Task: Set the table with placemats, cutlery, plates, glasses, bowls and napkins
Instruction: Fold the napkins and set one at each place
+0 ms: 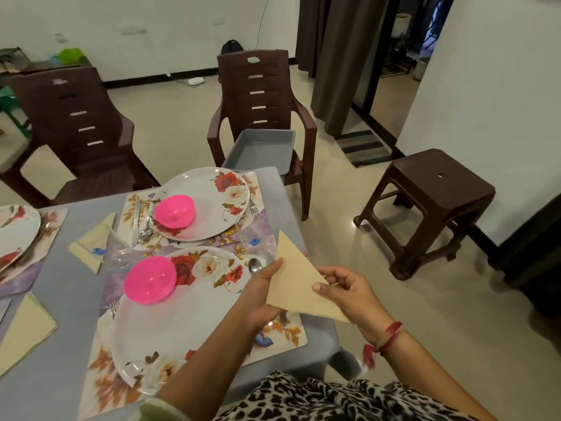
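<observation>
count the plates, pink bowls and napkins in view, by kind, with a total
plates: 3
pink bowls: 2
napkins: 3, one of them held between the left hand and the right hand
total: 8

Cut off by left edge: side plate (13, 229); fork (113, 308) mostly hidden under near plate (170, 323).
</observation>
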